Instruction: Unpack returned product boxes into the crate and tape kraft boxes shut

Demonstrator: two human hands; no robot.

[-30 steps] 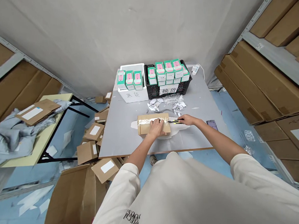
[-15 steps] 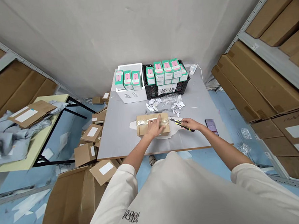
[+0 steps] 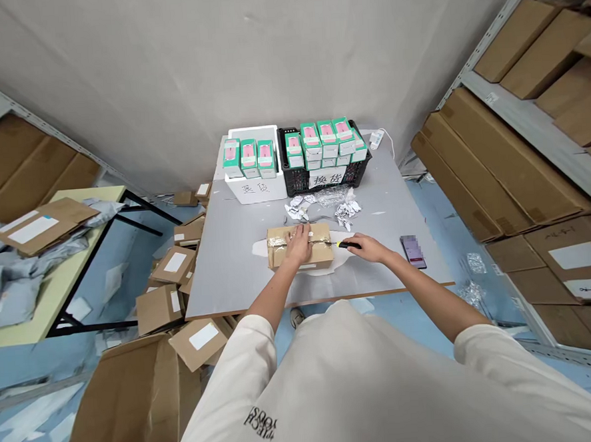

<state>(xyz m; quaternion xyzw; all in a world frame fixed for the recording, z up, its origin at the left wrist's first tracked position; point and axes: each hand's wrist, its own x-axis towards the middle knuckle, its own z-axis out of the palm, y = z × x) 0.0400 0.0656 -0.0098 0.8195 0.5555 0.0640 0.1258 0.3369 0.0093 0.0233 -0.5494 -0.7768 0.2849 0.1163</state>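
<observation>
Carton sits on grey table; left hand laid across its top, unclenched. Right hand grips the utility knife, blade leftward. My worry: skidding along tape could cut the left hand; pressing too deep could score whatever's inside.

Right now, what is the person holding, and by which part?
The right hand grips a utility knife by its handle; the left hand rests on the cardboard box.

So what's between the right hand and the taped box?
A utility knife, held by the right hand and pointing toward the box, in the head view.
</observation>
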